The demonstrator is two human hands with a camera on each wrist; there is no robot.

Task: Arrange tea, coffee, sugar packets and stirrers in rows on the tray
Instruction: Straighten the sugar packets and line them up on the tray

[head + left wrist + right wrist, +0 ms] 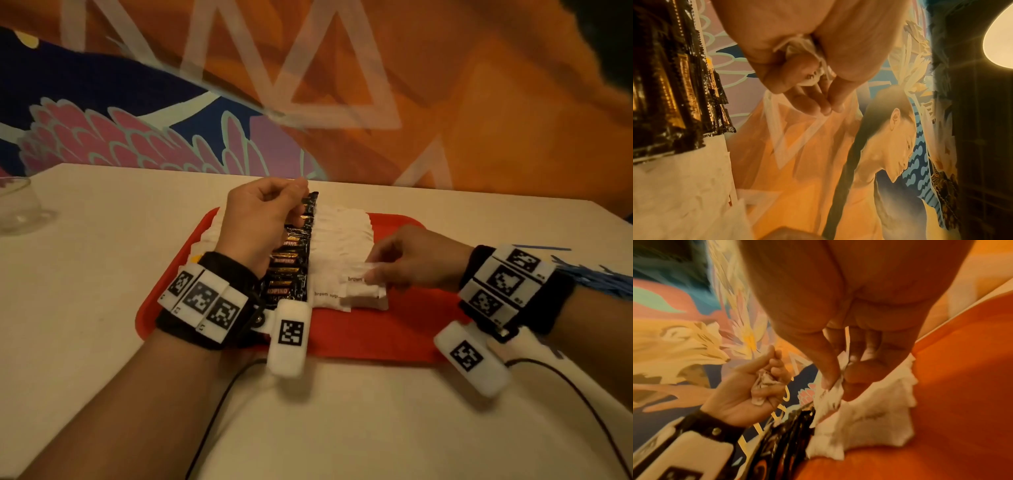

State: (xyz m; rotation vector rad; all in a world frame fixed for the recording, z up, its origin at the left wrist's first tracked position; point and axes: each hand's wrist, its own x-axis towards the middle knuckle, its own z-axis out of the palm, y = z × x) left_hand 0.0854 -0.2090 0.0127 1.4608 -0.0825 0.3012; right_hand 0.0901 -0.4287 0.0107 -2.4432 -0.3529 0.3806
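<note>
Our left hand [260,219], fist curled round crumpled white paper [764,382], hovers over the black coffee sachet row [294,253]. Our right hand [411,257] pinches a white brown-sugar packet [359,277] at four o'clock on the red plastic tray [394,329], atop white packet rows [342,236]. Blue stirrers [596,277] lie at three o'clock, off-tray.

Black wristbands [236,274] carry white square-coded marker blocks [289,339].

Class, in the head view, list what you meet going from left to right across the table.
Glass → tea bag row → black coffee sachets → brown sugar packets → bare red tray → blue stirrers.
</note>
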